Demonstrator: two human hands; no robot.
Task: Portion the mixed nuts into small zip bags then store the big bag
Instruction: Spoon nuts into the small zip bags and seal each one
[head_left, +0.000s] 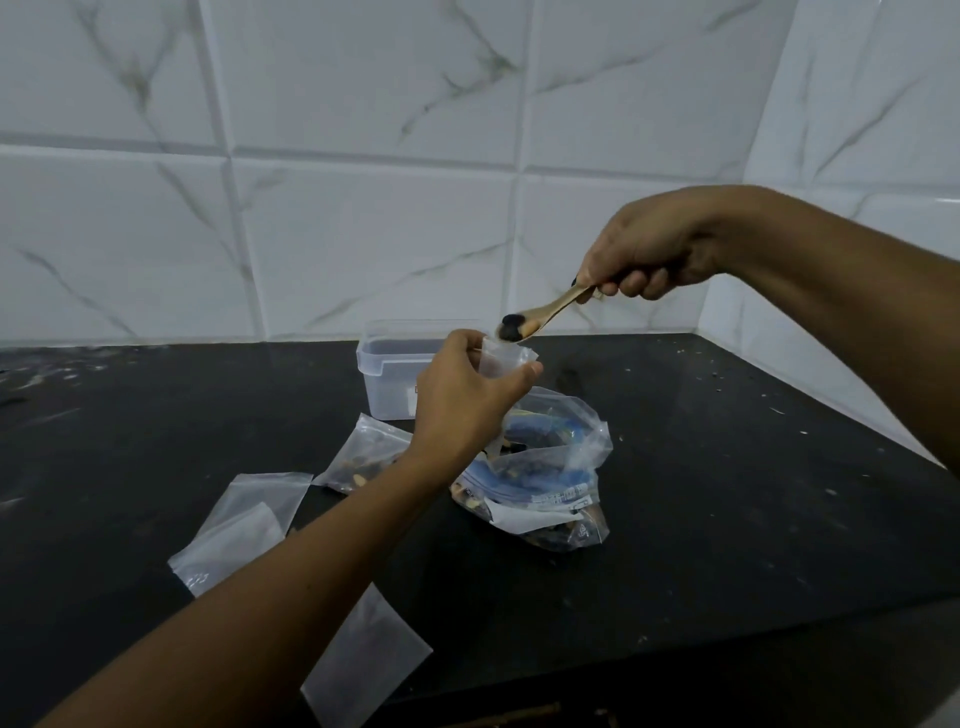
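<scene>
Left hand (462, 395) pinched limp small bag (501, 359) by its mouth — right hand (644, 254) gripped loaded spoon (540, 317) above.

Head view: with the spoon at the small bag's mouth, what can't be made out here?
- Small zip bag: body hidden behind the left hand; fill level unknown.
- Spoon: handle end hidden inside the right hand; its dark load is blurred.
- Clear container: contents unclear through the frosted wall.
- Big bag: label too small to read.

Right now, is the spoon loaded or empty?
Loaded: the spoon in the right hand carries dark pieces over the small bag mouth.
</scene>
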